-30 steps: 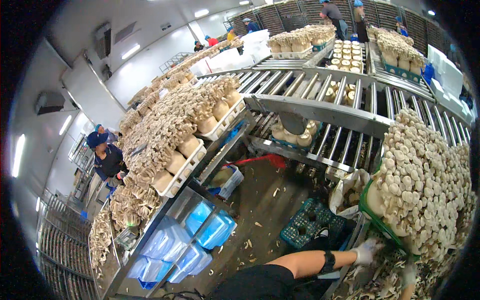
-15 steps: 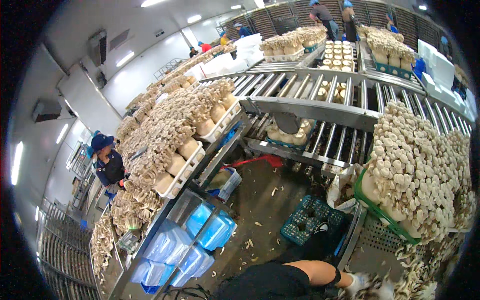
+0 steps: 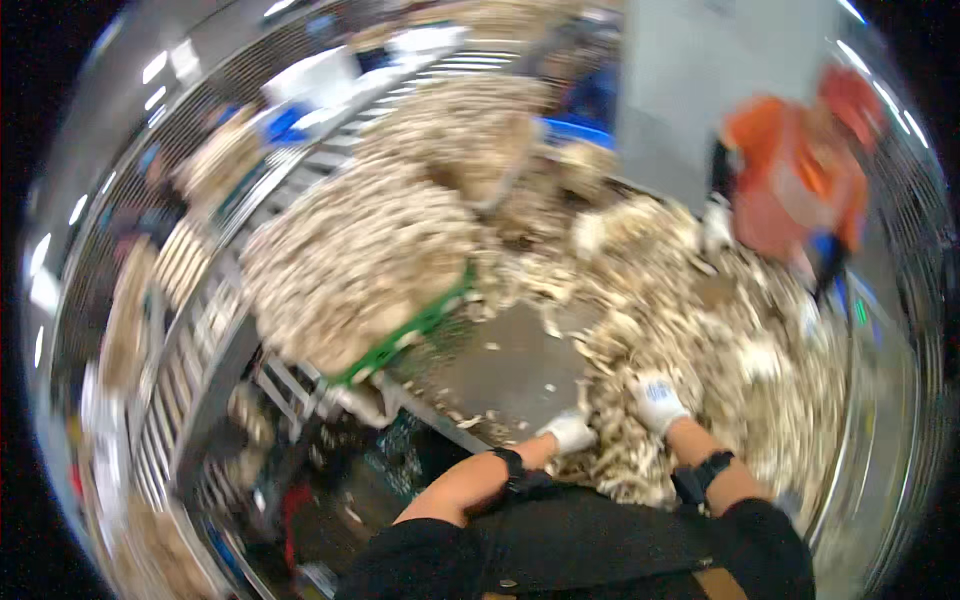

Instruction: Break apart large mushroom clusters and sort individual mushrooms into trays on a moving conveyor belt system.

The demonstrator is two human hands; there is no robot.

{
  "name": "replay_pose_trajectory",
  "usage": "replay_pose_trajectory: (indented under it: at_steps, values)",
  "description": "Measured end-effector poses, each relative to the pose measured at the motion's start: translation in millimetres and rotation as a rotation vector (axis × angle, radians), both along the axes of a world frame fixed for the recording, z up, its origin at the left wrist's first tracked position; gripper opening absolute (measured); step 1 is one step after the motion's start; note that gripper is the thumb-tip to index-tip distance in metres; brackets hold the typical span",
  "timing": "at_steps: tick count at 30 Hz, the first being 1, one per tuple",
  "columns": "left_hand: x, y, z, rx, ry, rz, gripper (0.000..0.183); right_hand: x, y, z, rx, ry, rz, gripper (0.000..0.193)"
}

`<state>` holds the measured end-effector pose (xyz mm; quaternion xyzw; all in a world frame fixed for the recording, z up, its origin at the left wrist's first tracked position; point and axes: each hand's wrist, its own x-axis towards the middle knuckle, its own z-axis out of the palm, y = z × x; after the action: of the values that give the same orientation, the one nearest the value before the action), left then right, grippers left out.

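Both my hands wear white gloves and reach down to a heap of loose, pale mushrooms (image 3: 690, 300) on a metal table (image 3: 520, 370). My left hand (image 3: 570, 432) is at the near left edge of the heap, beside bare tabletop. A little farther right and forward, my right hand (image 3: 658, 402) rests against the mushrooms. Motion smears the fingers of both hands, so I cannot make out whether they grip anything. Left of the heap stands a green crate (image 3: 405, 340) packed with mushroom clusters (image 3: 360, 250), their caps facing up.
Another person (image 3: 790, 180) in orange, with white gloves, stands across the heap at the right. A roller conveyor (image 3: 190, 370) runs along the left. Behind the heap are a blue container (image 3: 580, 132) and a tall grey panel (image 3: 730, 80).
My view has swung right, from the conveyors and racks to the mushroom heap. Both my hands now show at the heap, and the person in orange has come into view.
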<state>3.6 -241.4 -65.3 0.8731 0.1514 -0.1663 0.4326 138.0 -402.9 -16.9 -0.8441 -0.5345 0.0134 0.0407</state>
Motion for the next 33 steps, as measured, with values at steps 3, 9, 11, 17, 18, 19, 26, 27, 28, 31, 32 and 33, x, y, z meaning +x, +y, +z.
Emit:
replay_pose_trajectory:
  at_steps: [3, 9, 11, 17, 18, 19, 26, 27, 28, 31, 32, 33]
  values:
    - [19, 0, 0, -0.531, 0.038, 0.164, 0.043, -18, -45, 41, 0.041, 0.122, -0.361, 0.045]
    - [38, 42, 4, -1.162, -0.154, 0.437, 0.023, -91, -101, 32, 0.069, 0.248, -0.299, 0.061]
    - [39, 61, -19, -1.023, -0.107, 0.352, 0.039, -120, -106, 4, -0.125, 0.308, -0.192, 0.065]
    - [39, 37, 16, 0.515, -0.46, -0.22, 0.085, -73, -66, 64, -0.315, 0.976, -0.43, 0.044]
    - [48, 33, 22, 0.475, -0.445, -0.354, 0.082, -66, -66, 34, -0.015, 0.775, -0.341, 0.044]
    - [56, 22, 21, 0.437, -0.335, -0.395, 0.088, -56, -56, 22, 0.232, 0.683, -0.393, 0.042]
    - [86, 65, 48, -0.03, 0.188, -0.896, 0.085, -59, -13, -15, -0.107, 0.446, -0.242, 0.041]
    - [100, 65, 69, -0.159, 0.451, -0.707, 0.079, -62, -21, -18, -0.042, 0.451, -0.203, 0.036]
    - [114, 63, 85, -0.05, 0.309, -0.65, 0.074, -58, -29, -6, -0.165, 0.547, -0.207, 0.035]
    - [161, 53, 64, 0.406, -0.373, -0.501, 0.062, -38, -48, 15, -0.336, 0.795, -0.154, 0.043]
    - [181, 38, 59, 0.487, -0.373, -0.549, 0.06, -36, -54, 14, -0.341, 0.821, -0.138, 0.047]
    - [199, 25, 57, 0.57, -0.377, -0.594, 0.059, -35, -58, 18, -0.344, 0.842, -0.118, 0.05]
